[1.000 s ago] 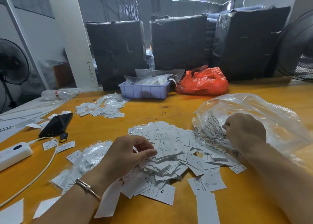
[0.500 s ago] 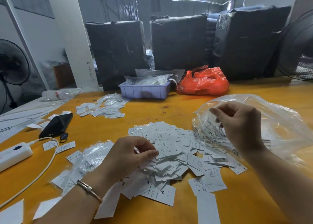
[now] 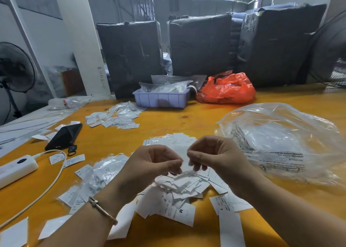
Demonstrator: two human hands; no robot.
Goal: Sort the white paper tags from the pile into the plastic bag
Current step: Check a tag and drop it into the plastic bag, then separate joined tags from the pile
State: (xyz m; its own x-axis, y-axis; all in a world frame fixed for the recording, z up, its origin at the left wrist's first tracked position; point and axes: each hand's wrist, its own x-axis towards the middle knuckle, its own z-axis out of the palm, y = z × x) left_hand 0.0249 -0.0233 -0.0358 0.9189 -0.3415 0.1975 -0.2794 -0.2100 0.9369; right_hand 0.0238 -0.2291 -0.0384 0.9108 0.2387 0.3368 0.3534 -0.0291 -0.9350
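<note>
Setting: warehouse interior; three black wrapped bales (image 3: 198, 44) stand behind the far edge of the yellow wooden desk (image 3: 187, 121).
Tag pile: heap of white printed paper tags (image 3: 179, 187) at the middle of the near edge; size letters S and M legible on the nearest tags.
Bag: large clear crumpled plastic bag (image 3: 280, 140) with black print, lying by the right edge, just beside the pile; it already holds white contents.
Left hand (image 3: 149, 166): raised just above the pile, fingers curled, thumb and forefinger pinching a white tag; thin metal bracelet (image 3: 102, 210) at the wrist.
Right hand (image 3: 215, 157): level with the left, fingertips pinching the same tag from the opposite side; grip details partly blurred.
Left edge: black smartphone (image 3: 64, 136), white power bank (image 3: 16, 169) with its cream cable (image 3: 46, 187), scattered loose tags.
Far edge: lilac plastic tray (image 3: 161, 100) of clear packets, orange plastic bag (image 3: 226, 88) touching its right side.
Second heap: smaller group of tags (image 3: 114, 117) near the far left corner.
</note>
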